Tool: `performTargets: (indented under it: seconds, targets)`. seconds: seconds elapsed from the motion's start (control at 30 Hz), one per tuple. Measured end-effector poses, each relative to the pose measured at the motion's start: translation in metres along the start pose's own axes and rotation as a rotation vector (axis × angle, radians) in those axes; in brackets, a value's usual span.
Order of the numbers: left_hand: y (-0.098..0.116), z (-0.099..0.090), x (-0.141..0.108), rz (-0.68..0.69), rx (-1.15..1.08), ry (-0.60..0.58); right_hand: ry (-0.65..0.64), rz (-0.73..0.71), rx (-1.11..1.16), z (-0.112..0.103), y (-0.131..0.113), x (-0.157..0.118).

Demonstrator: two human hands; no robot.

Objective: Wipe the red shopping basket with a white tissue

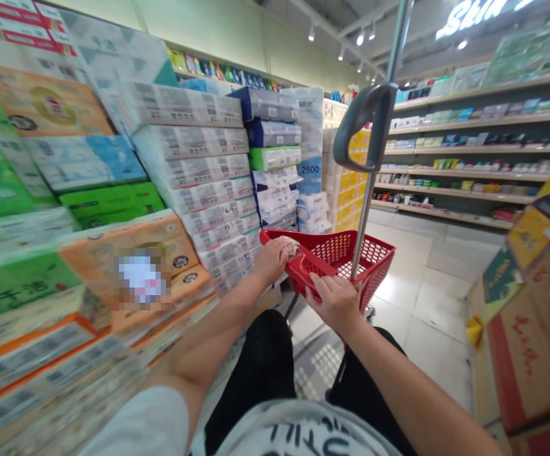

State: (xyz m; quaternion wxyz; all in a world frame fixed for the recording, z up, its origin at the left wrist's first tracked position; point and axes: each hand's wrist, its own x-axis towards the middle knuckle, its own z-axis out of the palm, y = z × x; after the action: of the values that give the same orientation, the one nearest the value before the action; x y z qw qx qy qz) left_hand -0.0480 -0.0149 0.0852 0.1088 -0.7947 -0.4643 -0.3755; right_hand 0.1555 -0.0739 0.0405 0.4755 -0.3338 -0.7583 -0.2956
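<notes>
In front of me stands a small red shopping cart with perforated plastic walls. On its left rim, my left hand is closed on a crumpled whitish cloth, which looks like a wipe or tissue and touches the red plastic. My right hand is wrapped over the near rim, its fingers gripping the edge. A metal pole rises from the cart beside my right hand and bears a grey loop handle. Within the basket, the visible part of the floor is bare mesh.
Stacked white tissue packs and orange packs line the left side closely. Cardboard boxes stand along the right. Beyond the cart, a pale tiled floor leads to shelves of small packaged goods.
</notes>
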Motion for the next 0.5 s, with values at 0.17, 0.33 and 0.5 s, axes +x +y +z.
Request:
performTargets:
  seconds: [0.17, 0.33, 0.5]
  targets:
    - [0.011, 0.004, -0.012, 0.260, -0.026, -0.067, -0.015, -0.011, -0.003, 0.002, 0.004, -0.002]
    - [-0.004, 0.009, -0.006, 0.048, -0.060, 0.059, -0.063, -0.017, -0.007, 0.006, 0.006, -0.002]
    - [0.007, 0.013, -0.014, 0.096, -0.059, 0.041, -0.062, -0.012, 0.000, 0.009, 0.007, -0.003]
